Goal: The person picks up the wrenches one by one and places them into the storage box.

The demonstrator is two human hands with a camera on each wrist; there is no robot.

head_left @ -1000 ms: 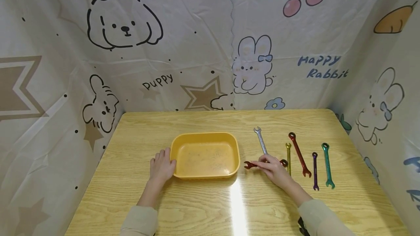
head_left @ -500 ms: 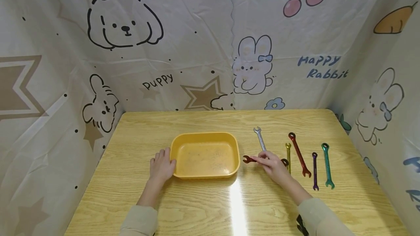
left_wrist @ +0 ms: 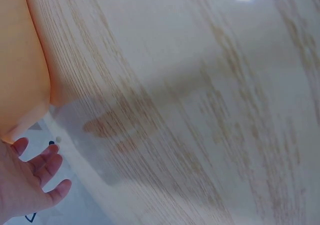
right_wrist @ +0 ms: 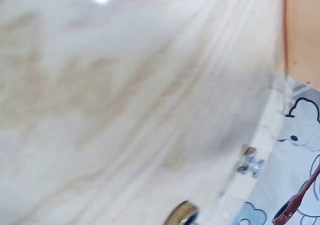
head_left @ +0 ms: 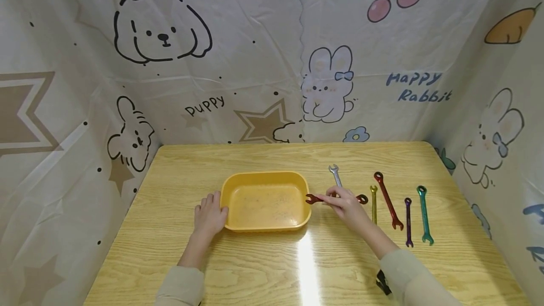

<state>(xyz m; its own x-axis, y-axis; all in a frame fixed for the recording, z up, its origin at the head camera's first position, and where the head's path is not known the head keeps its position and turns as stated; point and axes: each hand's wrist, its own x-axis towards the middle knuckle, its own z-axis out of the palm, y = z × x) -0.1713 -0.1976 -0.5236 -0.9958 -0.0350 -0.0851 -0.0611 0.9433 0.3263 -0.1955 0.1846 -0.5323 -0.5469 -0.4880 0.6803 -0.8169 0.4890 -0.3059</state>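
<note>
My left hand (head_left: 210, 214) rests at the left end of a yellow plastic tray (head_left: 265, 226), fingers against its outer side and thumb by the rim. In the left wrist view that hand (left_wrist: 30, 177) shows loosely bent, spread fingers beside the tray wall (left_wrist: 20, 55). Between thumb and fingers, my right hand (head_left: 346, 207) pinches a red combination wrench (head_left: 313, 199) at mid-shaft, held crosswise. Its open-end jaw overlaps the tray's right rim. The ring end (right_wrist: 287, 212) shows at lower right in the right wrist view. Behind the right hand lies a silver wrench (head_left: 335, 174), its lower part hidden.
Right of the right hand, a gold wrench (head_left: 374, 204), a second red wrench (head_left: 387, 199), a purple wrench (head_left: 408, 221) and a green wrench (head_left: 424, 214) lie on the wooden table (head_left: 191, 164). A printed cloth (head_left: 255, 60) hangs around the back and sides.
My right hand has lifted the red wrench slightly and carried it left to the tray's right rim. The left hand and the tray have stayed put.
</note>
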